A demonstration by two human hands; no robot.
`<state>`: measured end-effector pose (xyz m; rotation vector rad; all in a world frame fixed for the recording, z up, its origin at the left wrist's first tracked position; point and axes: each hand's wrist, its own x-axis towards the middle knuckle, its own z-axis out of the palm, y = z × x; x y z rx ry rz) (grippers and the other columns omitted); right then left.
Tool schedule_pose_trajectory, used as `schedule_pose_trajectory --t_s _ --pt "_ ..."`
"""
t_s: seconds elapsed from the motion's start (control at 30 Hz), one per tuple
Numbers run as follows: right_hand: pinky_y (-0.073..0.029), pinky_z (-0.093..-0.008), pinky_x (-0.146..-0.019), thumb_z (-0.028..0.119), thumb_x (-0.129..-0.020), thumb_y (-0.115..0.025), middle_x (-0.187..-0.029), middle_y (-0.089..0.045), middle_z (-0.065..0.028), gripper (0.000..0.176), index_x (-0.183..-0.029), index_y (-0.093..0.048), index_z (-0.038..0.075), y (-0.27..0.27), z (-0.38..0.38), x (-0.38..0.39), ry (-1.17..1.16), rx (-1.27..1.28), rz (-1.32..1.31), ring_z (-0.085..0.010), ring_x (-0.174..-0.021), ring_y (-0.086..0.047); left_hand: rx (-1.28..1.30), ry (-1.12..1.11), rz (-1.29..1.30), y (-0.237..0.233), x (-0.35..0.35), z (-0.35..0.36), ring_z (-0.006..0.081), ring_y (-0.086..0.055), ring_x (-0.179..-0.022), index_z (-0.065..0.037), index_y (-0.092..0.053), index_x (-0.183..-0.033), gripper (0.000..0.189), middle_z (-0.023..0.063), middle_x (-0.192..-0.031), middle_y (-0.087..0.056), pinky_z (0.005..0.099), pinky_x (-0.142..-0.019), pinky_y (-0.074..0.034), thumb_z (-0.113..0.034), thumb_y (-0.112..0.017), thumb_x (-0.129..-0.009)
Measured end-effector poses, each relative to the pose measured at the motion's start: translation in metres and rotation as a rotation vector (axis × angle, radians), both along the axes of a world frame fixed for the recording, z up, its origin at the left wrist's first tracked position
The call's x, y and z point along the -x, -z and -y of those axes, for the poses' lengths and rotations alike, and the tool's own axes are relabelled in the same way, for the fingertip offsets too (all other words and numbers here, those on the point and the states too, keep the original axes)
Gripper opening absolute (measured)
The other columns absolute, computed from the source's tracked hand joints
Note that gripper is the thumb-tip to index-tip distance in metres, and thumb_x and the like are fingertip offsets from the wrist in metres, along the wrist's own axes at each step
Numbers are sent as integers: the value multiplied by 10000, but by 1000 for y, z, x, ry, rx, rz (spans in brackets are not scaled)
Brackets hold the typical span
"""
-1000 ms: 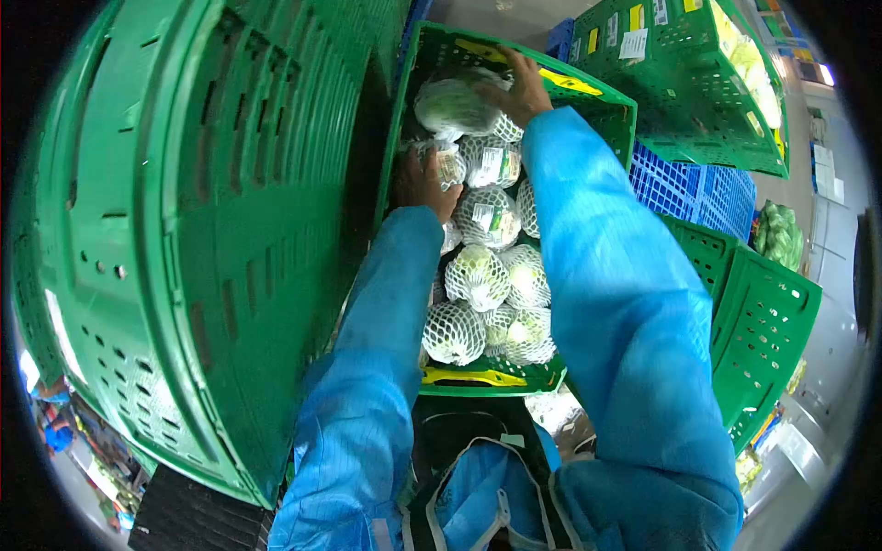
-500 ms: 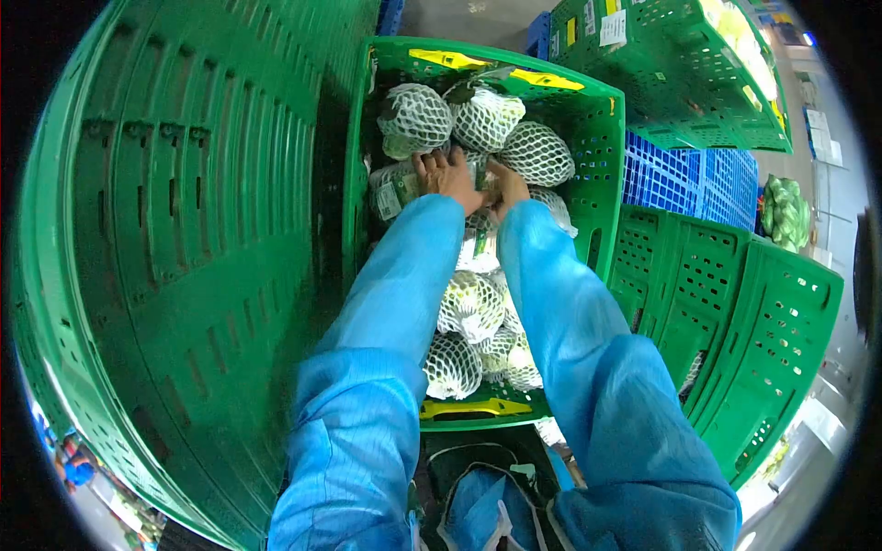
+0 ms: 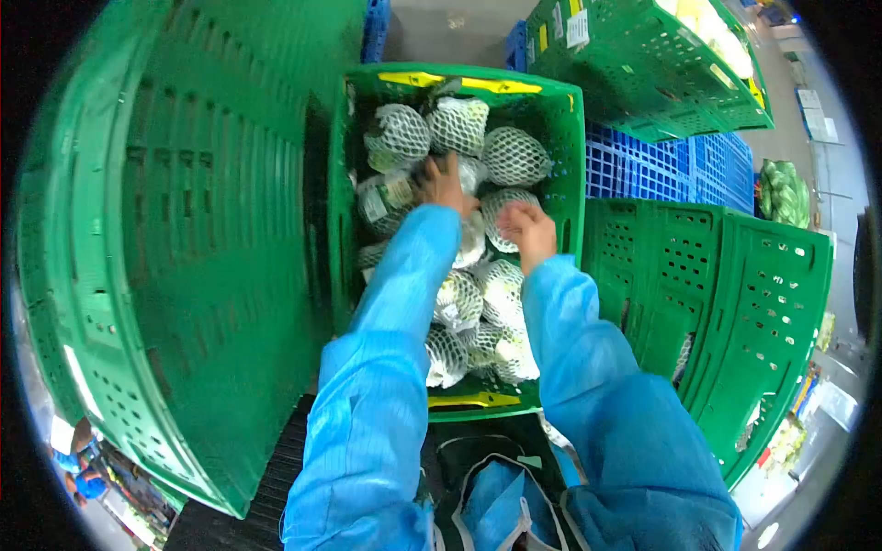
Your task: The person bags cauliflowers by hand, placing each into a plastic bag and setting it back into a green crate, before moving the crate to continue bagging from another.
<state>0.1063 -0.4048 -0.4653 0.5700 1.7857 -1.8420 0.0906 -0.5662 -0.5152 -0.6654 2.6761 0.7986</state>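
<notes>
A green crate with yellow handles holds several round vegetables in white foam nets. My left hand rests with its fingers apart on the netted pieces in the upper middle, beside a labelled wrapped piece. Over the right part of the crate is my right hand, its fingers curled together and slightly blurred, close to a netted vegetable; whether it pinches anything is too small to tell. Another netted vegetable lies above it. Nearer my body, more netted pieces lie between my sleeves.
Tall green crates stand close on the left. On the right are blue crates, more green crates and an upper green crate with pale produce. A green net sack lies farther right. People are at lower left.
My right hand has drawn away from my left hand, toward the crate's right side and nearer my body, and its fingers have curled. The view has shifted slightly.
</notes>
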Motion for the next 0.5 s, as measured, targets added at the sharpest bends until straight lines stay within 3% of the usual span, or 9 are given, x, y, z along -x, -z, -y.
schedule_pose_trajectory --t_s 0.03,0.1,0.13,0.2,0.3,0.33,0.37,0.4,0.5 --pt "-490 -295 -664 110 -853 -524 -893 -620 -126 236 -1040 -553 -31 -7 -15 -14 -48 31 30 -189 -766 -600 52 -25 84 2 10 -4 404 -382 -1200 -161 -280 -1349 900 249 -1355 -295 455 -969 -366 -346 -763 -613" --pt "-490 -288 -645 131 -867 -530 -869 -624 -122 227 -1029 -555 -26 -20 -42 -46 -95 30 53 -181 -722 -604 -127 26 104 -17 16 16 388 -441 -1152 -175 -346 -1310 814 231 -1289 -397 480 -917 -404 -347 -741 -619" --pt "-490 -287 -646 134 -871 -529 -867 -623 -120 227 -1030 -556 -25 -26 -56 -59 -116 -2 74 -176 -726 -604 -163 100 35 -19 14 29 359 -513 -1064 -120 -425 -1241 710 190 -1186 -496 488 -866 -432 -311 -750 -639" --pt "-490 -285 -647 142 -878 -529 -864 -622 -117 226 -1032 -556 -21 -32 -77 -70 -154 -35 106 -166 -735 -603 -331 13 -67 8 5 49 342 -532 -1023 -90 -462 -1196 635 167 -1151 -519 474 -857 -441 -276 -750 -662" --pt "-490 -277 -648 140 -887 -517 -849 -621 -103 214 -1031 -557 -13 -52 -76 -65 -129 -17 59 -153 -716 -597 -482 -109 -195 -10 -10 56 306 -560 -951 -47 -507 -1132 519 141 -1091 -559 437 -842 -455 -220 -743 -703" --pt "-483 -287 -716 134 -875 -545 -949 -607 -107 255 -1092 -549 0 -62 -72 -58 -146 3 65 -155 -806 -584 -561 -169 -255 -25 -14 58 296 -563 -945 -48 -510 -1129 514 143 -1084 -564 422 -838 -457 -220 -742 -704" --pt "-474 -298 -745 140 -854 -575 -1001 -584 -110 281 -1106 -553 18 -69 -66 -52 -171 8 -69 -166 -854 -571 -641 -228 -317 -48 -18 58 287 -566 -939 -48 -513 -1127 509 145 -1077 -570 406 -834 -459 -219 -740 -705" --pt "-465 -310 -774 147 -833 -605 -1053 -561 -112 311 -1120 -556 35 -76 -55 -47 -197 11 -202 -177 -903 -558 -709 -317 -372 -71 -26 53 203 -581 -878 -24 -535 -1052 410 123 -978 -608 336 -743 -478 -149 -723 -710" --pt "-437 -341 -845 158 -768 -679 -1163 -486 -113 419 -1162 -557 90 -125 -25 -32 -369 -195 -690 -216 -1013 -503 -870 -401 -517 -131 -56 28 176 -583 -820 -25 -529 -1055 421 105 -924 -617 313 -710 -478 -151 -730 -708"
